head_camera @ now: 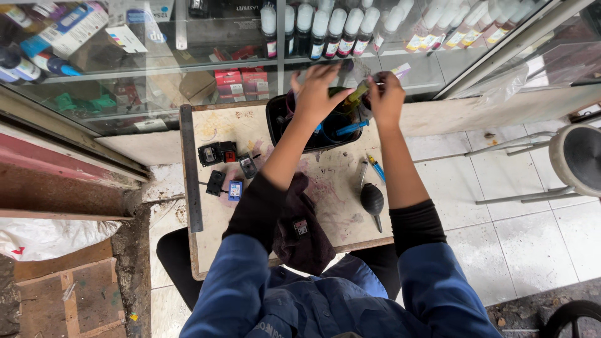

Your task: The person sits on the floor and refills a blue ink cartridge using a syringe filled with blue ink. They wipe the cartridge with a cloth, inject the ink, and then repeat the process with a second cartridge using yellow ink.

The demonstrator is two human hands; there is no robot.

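Both my hands reach over a black tub (pixel 275 128) at the far edge of a small stained work board (pixel 338 200). My left hand (pixel 318 94) hovers with fingers spread above the tub, touching a small yellow-green bottle (pixel 358 94). My right hand (pixel 385 97) is closed around the other end of that bottle. Blue-tipped syringes (pixel 350 128) stick out of the tub. Several ink cartridges (pixel 219 152) lie at the board's left. A dark cloth (pixel 300 228) with a cartridge on it lies near me.
A black rubber blower bulb (pixel 372 199) and a blue pen-like tool (pixel 375 168) lie at the board's right. A metal ruler (pixel 191 169) runs along the left edge. A glass cabinet (pixel 156 75) with ink bottles stands behind. A stool (pixel 579 159) is at right.
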